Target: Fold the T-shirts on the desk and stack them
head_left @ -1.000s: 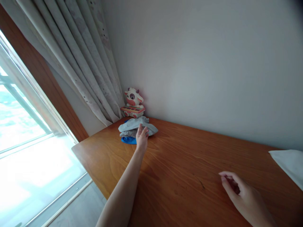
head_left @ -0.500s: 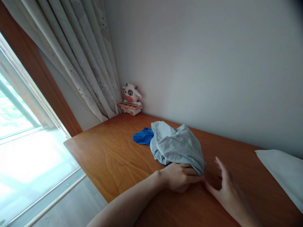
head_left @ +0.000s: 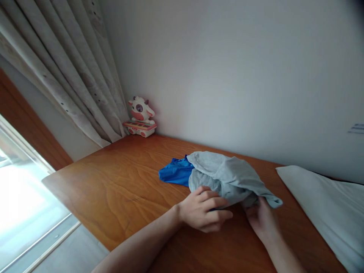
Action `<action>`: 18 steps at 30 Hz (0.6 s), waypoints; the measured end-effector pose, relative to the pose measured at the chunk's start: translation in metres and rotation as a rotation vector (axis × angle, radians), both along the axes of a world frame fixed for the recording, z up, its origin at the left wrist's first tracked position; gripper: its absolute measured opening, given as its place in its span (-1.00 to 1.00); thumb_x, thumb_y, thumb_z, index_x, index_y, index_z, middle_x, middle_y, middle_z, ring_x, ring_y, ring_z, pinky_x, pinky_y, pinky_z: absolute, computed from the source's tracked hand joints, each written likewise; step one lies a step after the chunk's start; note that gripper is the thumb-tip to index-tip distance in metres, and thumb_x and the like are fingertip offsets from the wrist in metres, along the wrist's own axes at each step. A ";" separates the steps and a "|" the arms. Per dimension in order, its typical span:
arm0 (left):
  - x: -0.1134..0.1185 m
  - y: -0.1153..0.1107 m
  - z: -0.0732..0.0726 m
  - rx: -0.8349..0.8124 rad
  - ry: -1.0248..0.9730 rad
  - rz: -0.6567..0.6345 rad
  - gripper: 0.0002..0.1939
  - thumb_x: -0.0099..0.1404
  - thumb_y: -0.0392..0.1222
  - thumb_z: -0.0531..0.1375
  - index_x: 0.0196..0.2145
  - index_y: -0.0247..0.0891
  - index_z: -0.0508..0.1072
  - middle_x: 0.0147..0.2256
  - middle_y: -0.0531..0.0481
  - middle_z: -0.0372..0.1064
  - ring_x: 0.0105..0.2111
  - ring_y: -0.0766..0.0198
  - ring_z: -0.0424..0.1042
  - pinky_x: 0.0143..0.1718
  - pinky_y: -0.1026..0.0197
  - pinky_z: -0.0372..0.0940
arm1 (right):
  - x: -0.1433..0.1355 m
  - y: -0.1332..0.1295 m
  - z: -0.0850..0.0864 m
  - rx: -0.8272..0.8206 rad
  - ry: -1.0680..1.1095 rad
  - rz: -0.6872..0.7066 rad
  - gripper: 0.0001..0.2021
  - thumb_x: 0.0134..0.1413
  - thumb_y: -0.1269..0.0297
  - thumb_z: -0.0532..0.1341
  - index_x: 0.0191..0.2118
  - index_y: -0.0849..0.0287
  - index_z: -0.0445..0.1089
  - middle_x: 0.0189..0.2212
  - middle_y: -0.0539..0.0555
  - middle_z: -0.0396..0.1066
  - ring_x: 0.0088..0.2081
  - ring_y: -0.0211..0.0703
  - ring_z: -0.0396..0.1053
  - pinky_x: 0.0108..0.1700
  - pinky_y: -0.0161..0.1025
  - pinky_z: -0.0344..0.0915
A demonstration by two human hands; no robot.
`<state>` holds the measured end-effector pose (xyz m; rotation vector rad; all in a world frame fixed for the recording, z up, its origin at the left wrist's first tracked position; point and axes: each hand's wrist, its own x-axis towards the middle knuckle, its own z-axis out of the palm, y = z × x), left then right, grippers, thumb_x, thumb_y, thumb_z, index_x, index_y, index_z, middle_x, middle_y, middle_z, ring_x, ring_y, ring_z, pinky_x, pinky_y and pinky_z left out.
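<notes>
A crumpled light grey cloth (head_left: 227, 170) lies on the brown wooden table (head_left: 127, 189), partly over a blue cloth (head_left: 176, 172) that sticks out at its left. My left hand (head_left: 204, 210) is at the near edge of the grey cloth, its fingers apart and slightly curled, with nothing seen between them. At the right end of the grey cloth is my right hand (head_left: 260, 216), with its fingers partly under the fabric. The fingertips are hidden by the cloth, so their grip does not show.
A toy cow with a small keyboard (head_left: 140, 117) stands in the far corner by the curtain (head_left: 68, 68). White fabric (head_left: 321, 201) lies along the right side of the table. A grey wall runs behind, and a bright window is at the left.
My left hand has let go of the grey cloth and moved slightly left. My right hand has reached the cloth, which now spreads flatter and further right. The view has shifted right.
</notes>
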<state>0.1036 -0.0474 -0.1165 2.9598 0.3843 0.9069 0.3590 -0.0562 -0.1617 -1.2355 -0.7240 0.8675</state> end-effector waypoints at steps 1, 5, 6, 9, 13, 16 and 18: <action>0.001 0.002 -0.002 0.018 -0.053 0.060 -0.66 0.36 -0.05 0.18 0.08 -0.01 0.45 0.07 -0.09 0.49 0.08 0.06 0.40 0.14 -0.01 0.22 | 0.004 0.002 -0.002 0.020 0.169 0.000 -0.73 0.12 0.08 0.17 -0.11 -0.01 0.47 -0.21 0.02 0.60 -0.09 0.00 0.54 -0.07 -0.05 0.48; 0.004 0.012 -0.009 -0.051 -0.184 0.437 -0.24 0.15 0.24 0.33 0.20 -0.17 0.33 0.24 -0.30 0.27 0.22 -0.17 0.24 0.19 -0.21 0.18 | 0.025 0.003 -0.009 0.078 0.599 -0.056 -0.77 0.22 0.16 0.11 -0.13 -0.03 0.49 -0.21 -0.01 0.61 -0.14 -0.08 0.56 -0.09 -0.06 0.50; 0.004 0.016 -0.010 -0.111 -0.151 0.511 -0.08 0.08 0.30 0.36 0.26 -0.20 0.26 0.28 -0.35 0.21 0.25 -0.22 0.20 0.20 -0.26 0.16 | 0.029 0.002 -0.009 0.081 0.645 -0.063 -0.76 0.24 0.16 0.09 -0.12 -0.03 0.49 -0.21 0.00 0.61 -0.14 -0.07 0.56 -0.09 -0.04 0.49; -0.002 0.028 -0.011 -0.281 0.019 0.590 -0.04 0.12 0.30 0.34 0.34 -0.18 0.20 0.24 -0.30 0.29 0.21 -0.19 0.27 0.21 -0.25 0.16 | 0.038 0.000 -0.004 0.076 0.672 -0.055 -0.70 0.27 0.06 0.06 -0.09 -0.03 0.49 -0.20 0.02 0.60 -0.12 -0.02 0.56 -0.05 0.05 0.48; -0.010 0.043 -0.009 -0.292 0.111 0.596 -0.69 0.43 0.00 0.16 0.04 -0.11 0.50 0.02 -0.13 0.50 0.06 0.01 0.41 0.14 -0.04 0.25 | 0.039 0.000 0.011 0.112 0.679 -0.145 -0.65 0.27 -0.02 0.03 -0.10 -0.01 0.49 -0.13 0.04 0.57 -0.05 -0.03 0.52 0.01 0.05 0.44; -0.021 0.057 -0.004 -0.295 0.154 0.699 -0.76 0.48 -0.12 0.08 -0.17 -0.16 0.54 -0.12 -0.13 0.53 -0.05 0.06 0.46 0.04 0.05 0.30 | 0.046 -0.003 0.021 0.156 0.676 -0.219 -0.58 0.29 -0.06 -0.04 -0.13 0.01 0.48 -0.09 0.07 0.54 -0.02 -0.04 0.49 0.03 0.07 0.41; -0.038 0.067 -0.001 -0.349 0.117 0.889 -0.79 0.46 -0.12 0.09 -0.19 -0.18 0.52 -0.13 -0.13 0.53 -0.06 0.06 0.47 0.02 0.08 0.30 | 0.057 -0.007 0.026 0.187 0.647 -0.247 -0.55 0.29 -0.09 -0.09 -0.13 -0.01 0.47 -0.06 0.07 0.52 0.00 -0.03 0.47 0.05 0.13 0.39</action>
